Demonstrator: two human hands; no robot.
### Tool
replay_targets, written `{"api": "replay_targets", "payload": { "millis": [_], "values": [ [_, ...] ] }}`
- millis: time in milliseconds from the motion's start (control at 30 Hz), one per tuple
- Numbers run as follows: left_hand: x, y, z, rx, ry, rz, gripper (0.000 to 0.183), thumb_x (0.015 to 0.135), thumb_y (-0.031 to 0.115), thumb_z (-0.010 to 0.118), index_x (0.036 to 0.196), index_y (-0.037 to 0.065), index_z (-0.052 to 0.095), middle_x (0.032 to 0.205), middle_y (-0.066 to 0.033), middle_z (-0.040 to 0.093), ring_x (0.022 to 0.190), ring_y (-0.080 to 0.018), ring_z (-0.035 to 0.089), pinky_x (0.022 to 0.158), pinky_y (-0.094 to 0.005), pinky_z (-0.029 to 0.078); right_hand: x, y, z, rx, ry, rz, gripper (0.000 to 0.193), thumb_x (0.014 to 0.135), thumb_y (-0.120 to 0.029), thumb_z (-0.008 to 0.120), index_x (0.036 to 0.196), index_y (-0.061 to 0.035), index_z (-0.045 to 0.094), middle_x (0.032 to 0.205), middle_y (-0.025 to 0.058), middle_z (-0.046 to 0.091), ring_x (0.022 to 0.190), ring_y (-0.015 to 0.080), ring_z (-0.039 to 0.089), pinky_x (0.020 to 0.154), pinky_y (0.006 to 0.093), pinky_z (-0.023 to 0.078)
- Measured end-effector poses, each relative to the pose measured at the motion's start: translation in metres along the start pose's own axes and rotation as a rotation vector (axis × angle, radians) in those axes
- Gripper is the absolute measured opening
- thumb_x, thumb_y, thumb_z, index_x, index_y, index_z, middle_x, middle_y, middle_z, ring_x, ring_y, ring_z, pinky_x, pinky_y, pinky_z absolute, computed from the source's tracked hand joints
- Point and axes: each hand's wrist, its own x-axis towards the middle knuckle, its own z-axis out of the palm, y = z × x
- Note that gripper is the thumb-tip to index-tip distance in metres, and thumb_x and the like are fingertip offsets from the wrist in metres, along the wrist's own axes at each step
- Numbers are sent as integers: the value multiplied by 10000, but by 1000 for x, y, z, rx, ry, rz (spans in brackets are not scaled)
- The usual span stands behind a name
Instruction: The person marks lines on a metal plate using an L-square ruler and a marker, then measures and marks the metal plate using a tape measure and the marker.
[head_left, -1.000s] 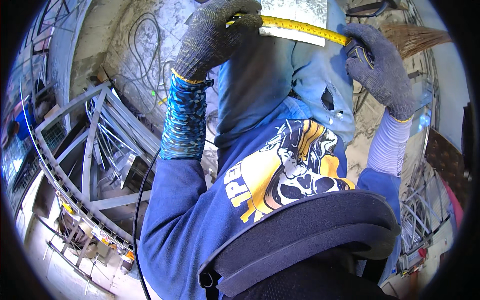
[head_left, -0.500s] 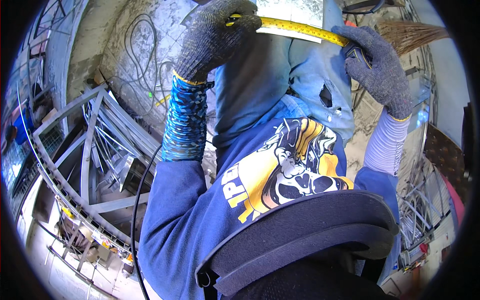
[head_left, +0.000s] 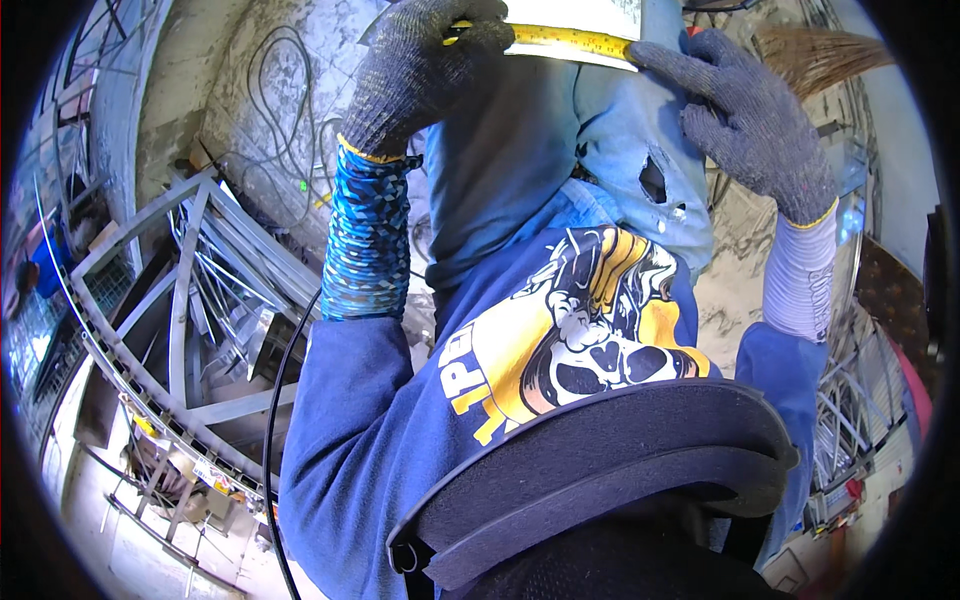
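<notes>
My left hand (head_left: 425, 75), in a dark grey knit glove, is closed on a yellow tape measure (head_left: 570, 41) near the top of the view. Its blade runs right from my fist along the near edge of a bright, pale flat sheet (head_left: 590, 14). A small yellow piece shows between my left fingers. My right hand (head_left: 745, 120), gloved alike, has its fingers spread, the index fingertip at the right end of the visible blade. Between its thumb and index finger I see nothing held. The tape's case is not visible.
Below the sheet are my legs in torn blue jeans (head_left: 510, 190). On the left stands a metal frame (head_left: 180, 300) with metal lengths inside. A black cable (head_left: 270, 440) hangs beside my left arm; more cable (head_left: 255, 90) loops on the floor. A straw broom (head_left: 825, 58) lies right.
My right hand has opened and shifted slightly right, its index finger now stretched to the blade. The dark case it held no longer shows. Less blade is visible; my left hand moved slightly up and left.
</notes>
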Motion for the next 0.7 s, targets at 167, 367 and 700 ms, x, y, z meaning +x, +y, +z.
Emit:
{"api": "replay_targets", "payload": {
  "millis": [167, 367, 700],
  "values": [
    [1, 4, -2, -17, 10, -57, 93, 898, 107, 683, 930, 20, 693, 864, -117, 700, 798, -239, 680, 735, -356, 542, 15, -30, -27, -143, -76, -113, 484, 831, -265, 665, 1290, -115, 699, 913, 149, 592, 824, 316, 596, 753, 426, 517],
    [0, 2, 2, -79, 44, -64, 90, 897, 105, 682, 924, 20, 689, 866, -95, 689, 786, -222, 668, 732, -347, 538, 15, -16, -26, -114, -160, -78, 520, 837, -294, 682, 1332, -134, 682, 888, 140, 573, 837, 322, 599, 758, 431, 513],
    [-3, -8, 5, 55, -10, -65, 142, 936, 88, 711, 1053, 11, 732, 981, -101, 730, 897, -179, 702, 817, -319, 558, 9, -26, -30, -144, -96, -100, 528, 833, -293, 686, 1339, -144, 679, 928, 116, 594, 887, 310, 607, 776, 419, 511]
  ]
}}
